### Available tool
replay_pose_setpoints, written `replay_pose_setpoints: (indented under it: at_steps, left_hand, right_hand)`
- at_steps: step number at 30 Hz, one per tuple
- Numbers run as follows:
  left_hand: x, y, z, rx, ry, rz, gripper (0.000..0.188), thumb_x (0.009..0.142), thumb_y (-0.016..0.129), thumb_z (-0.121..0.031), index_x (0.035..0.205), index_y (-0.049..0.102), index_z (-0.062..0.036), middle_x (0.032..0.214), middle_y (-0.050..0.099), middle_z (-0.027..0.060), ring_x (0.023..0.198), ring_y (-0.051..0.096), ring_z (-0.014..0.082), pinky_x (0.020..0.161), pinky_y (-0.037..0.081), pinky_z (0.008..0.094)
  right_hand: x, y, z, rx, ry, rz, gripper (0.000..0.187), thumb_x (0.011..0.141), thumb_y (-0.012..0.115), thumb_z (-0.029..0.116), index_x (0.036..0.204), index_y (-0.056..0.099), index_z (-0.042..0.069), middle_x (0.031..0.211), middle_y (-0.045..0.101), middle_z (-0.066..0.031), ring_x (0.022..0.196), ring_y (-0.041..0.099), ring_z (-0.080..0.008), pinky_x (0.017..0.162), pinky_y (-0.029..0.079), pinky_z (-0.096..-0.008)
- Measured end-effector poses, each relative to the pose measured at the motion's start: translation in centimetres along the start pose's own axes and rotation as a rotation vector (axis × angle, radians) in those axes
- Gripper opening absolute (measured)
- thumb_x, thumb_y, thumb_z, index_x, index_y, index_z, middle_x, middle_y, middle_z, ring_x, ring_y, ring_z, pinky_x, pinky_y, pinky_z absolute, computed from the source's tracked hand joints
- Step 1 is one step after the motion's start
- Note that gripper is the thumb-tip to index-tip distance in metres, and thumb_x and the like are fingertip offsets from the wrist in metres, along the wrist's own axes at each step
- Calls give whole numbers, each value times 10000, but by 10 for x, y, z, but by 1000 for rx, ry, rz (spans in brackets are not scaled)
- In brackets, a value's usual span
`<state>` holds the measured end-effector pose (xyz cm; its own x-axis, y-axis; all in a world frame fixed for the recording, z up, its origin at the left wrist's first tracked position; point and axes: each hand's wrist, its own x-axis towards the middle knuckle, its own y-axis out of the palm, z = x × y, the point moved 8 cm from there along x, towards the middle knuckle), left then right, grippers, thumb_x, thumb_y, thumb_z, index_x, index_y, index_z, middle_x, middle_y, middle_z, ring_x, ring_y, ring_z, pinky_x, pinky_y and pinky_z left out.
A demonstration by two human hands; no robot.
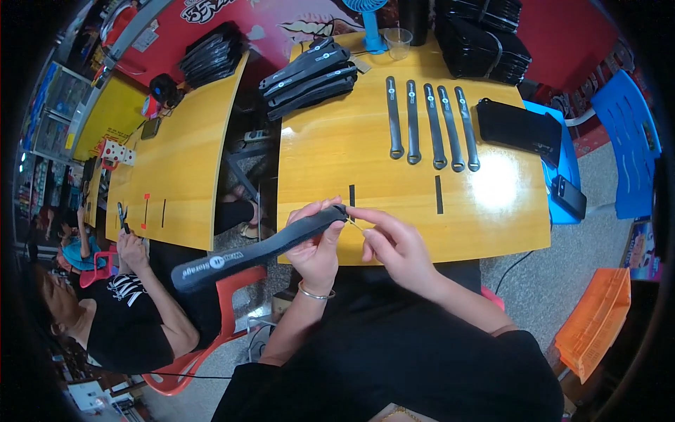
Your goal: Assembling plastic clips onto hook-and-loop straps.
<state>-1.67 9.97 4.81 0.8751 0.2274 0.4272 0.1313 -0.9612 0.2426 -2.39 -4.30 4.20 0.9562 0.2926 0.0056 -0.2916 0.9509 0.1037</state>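
By the table (pixel 492 239), my left hand (pixel 314 254) grips black strap (pixel 242 260), my right hand (pixel 402 257) pinches thin yellowish strip (pixel 357 225); loose pinch could drop it.

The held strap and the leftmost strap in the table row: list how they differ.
The held strap is raised in the left hand; the leftmost strap lies flat on the table.
The held strap slants across the view; the leftmost strap runs nearly straight away from the person.
A thin yellow band shows at the held strap's end, none on the leftmost strap.
Both are dark with pale print.
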Motion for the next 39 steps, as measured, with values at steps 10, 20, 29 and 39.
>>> replay_pose_setpoints:
  at_steps: [10,20,29,39]
  left_hand:
    - [-3,-2,15,-77,-160,-37,418,802,695,8,1172,504,48,1040,627,134,991,620,203,890,494,300]
    - [-1,-4,23,-106,-285,-61,463,834,631,54,1261,452,71,1066,622,141,994,621,195,885,498,293]
    - [2,7,24,-65,-312,-20,541,813,616,106,1312,411,64,1119,594,149,1030,609,204,900,504,297]
    - [7,9,22,15,-246,122,539,786,609,131,1294,433,83,1150,580,163,1040,605,200,885,518,285]
  right_hand:
    - [8,1,13,-182,-161,-71,384,884,518,-11,1249,567,95,835,649,-113,617,611,-134,575,488,-266]
    - [17,-4,7,-167,-137,-125,290,882,519,-21,1146,626,39,779,649,-109,589,583,-118,547,467,-240]
    - [16,-2,13,-383,-326,-250,330,798,570,-67,1095,645,57,792,645,-148,581,609,-188,557,487,-273]
    - [15,-11,7,-347,-300,-329,246,806,574,-53,1019,657,39,775,641,-138,581,613,-176,539,487,-277]
